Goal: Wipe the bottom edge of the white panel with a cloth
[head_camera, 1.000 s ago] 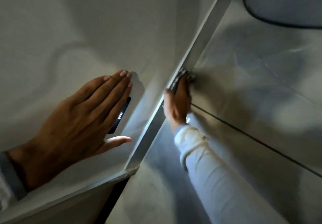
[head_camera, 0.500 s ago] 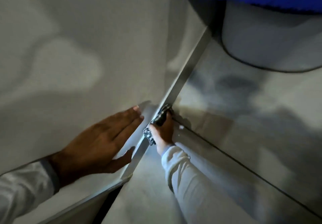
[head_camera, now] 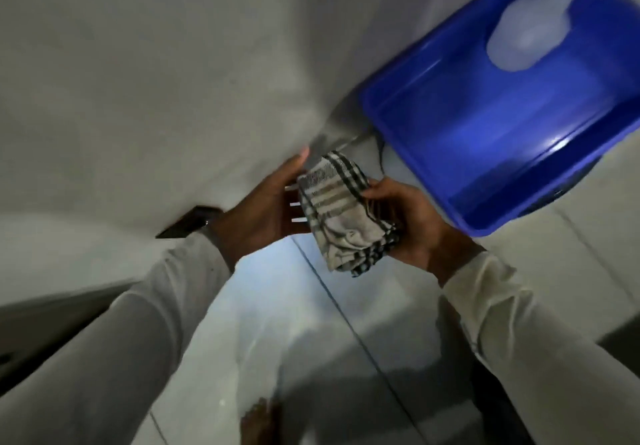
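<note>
The white panel (head_camera: pixel 156 98) fills the upper left, and its bottom edge runs down-left towards a dark corner (head_camera: pixel 192 225). A folded checked cloth (head_camera: pixel 341 218), beige with dark stripes, is held off the panel just below that edge. My right hand (head_camera: pixel 412 226) grips the cloth's right side with the thumb on top. My left hand (head_camera: pixel 266 209) supports the left side, its fingers spread under the cloth and its thumb near the panel. Much of the panel's edge is hidden behind my left hand.
A blue plastic tub (head_camera: pixel 502 126) stands on the tiled floor (head_camera: pixel 311 323) at the upper right, close to the panel, with a white bottle (head_camera: pixel 526 39) inside. A bare foot (head_camera: pixel 259 424) shows at the bottom edge.
My right hand has pulled the cloth away from the panel's edge. My left hand has left the panel face and taken the cloth too. The view has swung towards the blue tub.
</note>
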`<state>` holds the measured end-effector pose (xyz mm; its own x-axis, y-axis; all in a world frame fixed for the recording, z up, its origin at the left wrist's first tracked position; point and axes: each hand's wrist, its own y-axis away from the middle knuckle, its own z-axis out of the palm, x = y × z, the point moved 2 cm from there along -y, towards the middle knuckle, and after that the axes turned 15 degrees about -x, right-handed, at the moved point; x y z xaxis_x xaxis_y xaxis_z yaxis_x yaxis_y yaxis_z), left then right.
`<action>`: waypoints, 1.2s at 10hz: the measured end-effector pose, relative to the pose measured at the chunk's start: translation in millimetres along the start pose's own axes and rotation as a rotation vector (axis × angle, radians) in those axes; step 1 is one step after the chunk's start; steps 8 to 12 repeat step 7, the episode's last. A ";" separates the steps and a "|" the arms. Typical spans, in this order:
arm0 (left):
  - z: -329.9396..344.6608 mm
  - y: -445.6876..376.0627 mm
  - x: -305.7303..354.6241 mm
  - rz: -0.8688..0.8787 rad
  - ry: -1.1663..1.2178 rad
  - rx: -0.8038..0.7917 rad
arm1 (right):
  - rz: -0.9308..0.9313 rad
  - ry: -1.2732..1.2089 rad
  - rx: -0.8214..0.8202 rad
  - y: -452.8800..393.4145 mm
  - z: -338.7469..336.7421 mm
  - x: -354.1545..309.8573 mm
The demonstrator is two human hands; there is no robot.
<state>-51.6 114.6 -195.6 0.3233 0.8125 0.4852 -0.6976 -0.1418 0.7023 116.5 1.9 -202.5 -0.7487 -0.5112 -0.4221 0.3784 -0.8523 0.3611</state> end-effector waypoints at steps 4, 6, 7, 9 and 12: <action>156.9 -121.9 55.6 0.343 -0.494 0.569 | 0.216 0.778 0.657 95.0 -94.0 -157.2; 159.0 -156.5 66.8 0.074 -0.903 0.634 | 0.344 0.978 0.581 52.6 -121.7 -148.3; 171.9 -132.2 52.4 0.010 -1.109 0.720 | 0.413 1.217 0.567 53.1 -113.4 -144.8; 171.9 -132.2 52.4 0.010 -1.109 0.720 | 0.413 1.217 0.567 53.1 -113.4 -144.8; 171.9 -132.2 52.4 0.010 -1.109 0.720 | 0.413 1.217 0.567 53.1 -113.4 -144.8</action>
